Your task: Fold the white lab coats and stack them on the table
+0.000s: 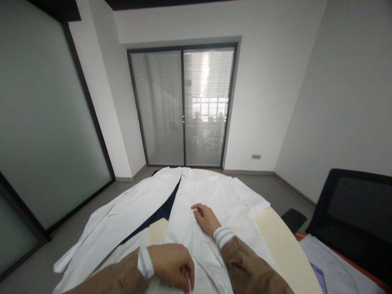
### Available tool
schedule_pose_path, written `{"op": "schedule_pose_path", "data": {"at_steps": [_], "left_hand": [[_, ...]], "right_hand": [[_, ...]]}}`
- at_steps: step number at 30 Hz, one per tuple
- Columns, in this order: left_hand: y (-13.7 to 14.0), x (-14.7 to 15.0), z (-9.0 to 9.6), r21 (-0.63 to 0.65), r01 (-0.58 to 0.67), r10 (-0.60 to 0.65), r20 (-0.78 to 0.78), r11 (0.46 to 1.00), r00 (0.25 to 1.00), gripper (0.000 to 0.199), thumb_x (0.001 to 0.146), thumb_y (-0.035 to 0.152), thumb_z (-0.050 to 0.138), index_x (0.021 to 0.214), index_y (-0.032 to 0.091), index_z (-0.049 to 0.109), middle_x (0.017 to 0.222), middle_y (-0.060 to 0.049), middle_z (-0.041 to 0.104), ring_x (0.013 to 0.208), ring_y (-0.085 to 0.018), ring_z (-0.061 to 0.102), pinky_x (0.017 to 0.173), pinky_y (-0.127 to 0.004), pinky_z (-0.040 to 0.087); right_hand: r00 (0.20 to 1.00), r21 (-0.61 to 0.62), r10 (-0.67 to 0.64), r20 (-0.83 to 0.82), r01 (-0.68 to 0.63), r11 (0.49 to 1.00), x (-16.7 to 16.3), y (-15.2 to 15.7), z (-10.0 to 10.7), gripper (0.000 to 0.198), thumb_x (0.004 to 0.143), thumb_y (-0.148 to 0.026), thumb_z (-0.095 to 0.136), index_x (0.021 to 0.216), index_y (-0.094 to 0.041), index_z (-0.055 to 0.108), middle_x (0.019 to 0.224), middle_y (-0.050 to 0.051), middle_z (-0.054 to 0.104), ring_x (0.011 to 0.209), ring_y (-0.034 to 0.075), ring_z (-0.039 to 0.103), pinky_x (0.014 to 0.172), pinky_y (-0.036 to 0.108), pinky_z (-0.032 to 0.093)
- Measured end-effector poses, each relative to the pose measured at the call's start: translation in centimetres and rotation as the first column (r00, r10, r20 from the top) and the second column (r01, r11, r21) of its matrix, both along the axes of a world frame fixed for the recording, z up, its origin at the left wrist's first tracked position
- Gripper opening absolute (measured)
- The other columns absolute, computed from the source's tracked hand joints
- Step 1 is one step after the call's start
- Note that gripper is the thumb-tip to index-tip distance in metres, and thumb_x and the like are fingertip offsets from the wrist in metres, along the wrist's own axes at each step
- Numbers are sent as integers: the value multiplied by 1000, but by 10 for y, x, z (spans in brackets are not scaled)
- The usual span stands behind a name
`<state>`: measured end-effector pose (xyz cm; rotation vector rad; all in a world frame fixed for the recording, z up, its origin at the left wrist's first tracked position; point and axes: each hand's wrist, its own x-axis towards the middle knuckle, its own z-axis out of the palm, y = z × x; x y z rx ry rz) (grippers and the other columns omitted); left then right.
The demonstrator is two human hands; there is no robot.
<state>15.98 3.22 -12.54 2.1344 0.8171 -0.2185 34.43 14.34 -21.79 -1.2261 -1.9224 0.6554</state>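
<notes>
A white, open-fronted garment (211, 192) like a shirt or coat lies spread over a round, cream-coloured table (275, 228). Its collar end is at the far edge, and one front panel and sleeve drape to the left. My right hand (206, 218) rests on the right panel, fingers loosely bent and apart. Low in the view, my left hand (173, 265) is closed, with thumb and finger pinched around a bit of white that looks like the garment's edge. Dark navy fabric (163, 208) shows between the two panels.
A black mesh chair (355, 216) stands to the right. Papers (333, 261) and a purple-edged object (319, 275) lie beside the table there. A frosted glass partition (52, 114) is on the left, and a window with blinds (183, 106) is ahead.
</notes>
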Motion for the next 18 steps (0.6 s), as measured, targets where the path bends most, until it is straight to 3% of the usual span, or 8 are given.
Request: {"op": "schedule_pose_path", "data": {"at_steps": [3, 7, 8, 10, 12, 14, 16, 18], "left_hand": [[-1, 2, -11, -84, 3, 0, 36, 996, 999, 16, 75, 27, 71, 89, 22, 78, 63, 2, 69, 57, -12, 60, 55, -18, 45], [1, 3, -27, -258, -63, 106, 153, 964, 983, 24, 77, 20, 63, 99, 19, 72, 72, 1, 69, 54, -10, 58, 53, -18, 44], [4, 1, -30, -214, -123, 162, 173, 969, 972, 24, 78, 20, 61, 100, 19, 71, 73, 1, 69, 54, -10, 58, 52, -19, 43], [12, -7, -32, 34, -327, 313, 210, 944, 926, 19, 82, 20, 55, 96, 18, 68, 74, 0, 67, 59, -12, 58, 54, -20, 40], [24, -19, -34, 345, -551, 490, 253, 760, 834, 15, 87, 23, 49, 90, 18, 64, 74, -1, 65, 66, -14, 58, 60, -22, 37], [36, -31, -37, 506, -662, 651, 235, 552, 722, 15, 89, 28, 50, 92, 18, 60, 74, -2, 64, 69, -16, 59, 62, -25, 36], [46, -41, -43, 541, -703, 739, 204, 462, 643, 20, 88, 34, 55, 98, 17, 57, 75, -3, 64, 70, -19, 61, 63, -26, 35], [53, -47, -52, 508, -722, 744, 213, 469, 633, 23, 86, 34, 59, 100, 17, 56, 76, -3, 65, 71, -19, 62, 64, -27, 36]], "right_hand": [[999, -3, -31, 42, 31, 1000, 0, 1, 1, 26, 84, -24, 51, 100, -19, 70, 80, 2, 64, 70, 16, 55, 72, 28, 43], [995, 20, -68, 77, 67, 998, 1, 2, -1, 25, 84, -21, 50, 100, -18, 68, 79, 3, 62, 73, 16, 56, 74, 28, 44], [994, 30, -70, 88, 67, 997, 1, 2, -2, 24, 84, -21, 50, 100, -18, 68, 79, 3, 62, 75, 17, 57, 75, 28, 44], [992, 45, -64, 106, 60, 997, 1, 2, -2, 24, 86, -22, 50, 101, -19, 68, 80, 3, 61, 78, 18, 57, 78, 28, 44], [992, 51, -59, 112, 54, 997, 1, 1, -3, 24, 89, -23, 49, 103, -19, 68, 81, 3, 61, 82, 18, 57, 80, 29, 44], [992, 53, -56, 113, 50, 997, 2, 0, -3, 25, 91, -24, 47, 105, -19, 68, 84, 4, 62, 85, 18, 57, 82, 29, 44], [989, 64, -51, 136, 42, 997, 3, -1, 0, 25, 92, -23, 47, 105, -19, 68, 84, 4, 62, 86, 19, 57, 84, 29, 43], [980, 107, -51, 194, 31, 994, 4, -3, 9, 22, 91, -22, 49, 101, -19, 69, 87, 5, 62, 90, 19, 56, 86, 30, 42]]}}
